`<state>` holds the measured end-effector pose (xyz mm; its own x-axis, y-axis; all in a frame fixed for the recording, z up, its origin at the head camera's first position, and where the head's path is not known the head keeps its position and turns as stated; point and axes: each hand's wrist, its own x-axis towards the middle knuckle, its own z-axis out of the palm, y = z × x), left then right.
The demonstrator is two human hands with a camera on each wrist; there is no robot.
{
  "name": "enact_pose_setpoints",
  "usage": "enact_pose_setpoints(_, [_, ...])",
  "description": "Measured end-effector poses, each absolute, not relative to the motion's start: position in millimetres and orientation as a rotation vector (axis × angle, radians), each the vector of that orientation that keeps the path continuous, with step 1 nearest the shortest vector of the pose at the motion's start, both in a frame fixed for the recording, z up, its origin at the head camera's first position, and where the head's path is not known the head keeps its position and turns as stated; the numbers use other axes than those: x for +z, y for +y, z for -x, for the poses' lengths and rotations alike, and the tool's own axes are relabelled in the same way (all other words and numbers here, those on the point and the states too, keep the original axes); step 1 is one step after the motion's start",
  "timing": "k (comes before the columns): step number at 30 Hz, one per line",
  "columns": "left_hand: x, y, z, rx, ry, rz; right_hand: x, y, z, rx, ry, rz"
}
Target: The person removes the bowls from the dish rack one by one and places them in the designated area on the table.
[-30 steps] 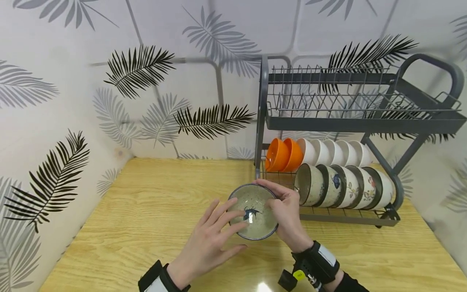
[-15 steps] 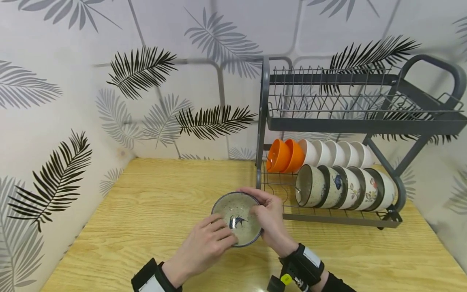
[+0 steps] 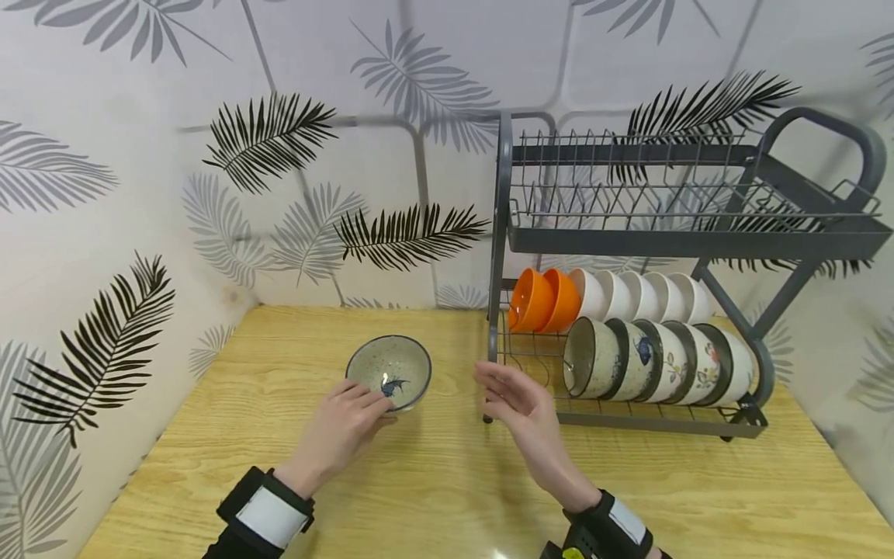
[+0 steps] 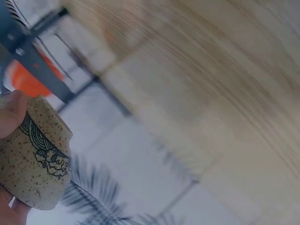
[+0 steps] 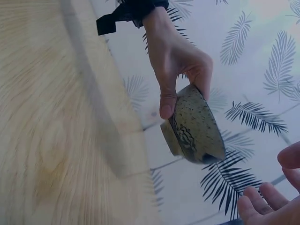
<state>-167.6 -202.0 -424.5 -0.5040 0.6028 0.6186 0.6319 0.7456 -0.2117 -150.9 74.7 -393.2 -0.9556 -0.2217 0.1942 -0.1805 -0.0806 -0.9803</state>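
A speckled grey-green bowl [image 3: 405,361] with a dark blue rim and a blue motif inside is held over the left part of the table. My left hand [image 3: 338,431] grips its near-left side, fingers inside and thumb on the outer wall. In the right wrist view the same bowl [image 5: 199,126] is lifted above the wood, its foot toward the tabletop. A wave pattern decorates the bowl's outside [image 4: 35,161] in the left wrist view. My right hand [image 3: 527,423] hangs apart from the bowl, fingers loosely bent, holding nothing, just left of the rack.
A dark two-tier dish rack [image 3: 635,242] stands at the right on the wooden table [image 3: 433,497]. Its lower tier carries orange bowls [image 3: 532,301], several white bowls [image 3: 615,295] and a front row of patterned bowls [image 3: 606,361]. A leaf-print wall closes the back.
The bowl has moved left, away from the rack. My left hand took hold of it, and my right hand let go and now stays to the right.
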Motion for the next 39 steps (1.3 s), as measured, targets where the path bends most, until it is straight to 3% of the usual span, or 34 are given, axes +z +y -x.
enact_pose_setpoints(23, [-469.0, -257.7, 227.6, -0.204, -2.571, 0.389, -414.3, 111.5, 141.9, -2.279, 2.174, 0.658])
enact_pose_setpoints(39, [-470.0, -261.6, 240.4, -0.155, -2.672, 0.318, -417.4, 115.8, 142.6, -2.304, 2.155, 0.648])
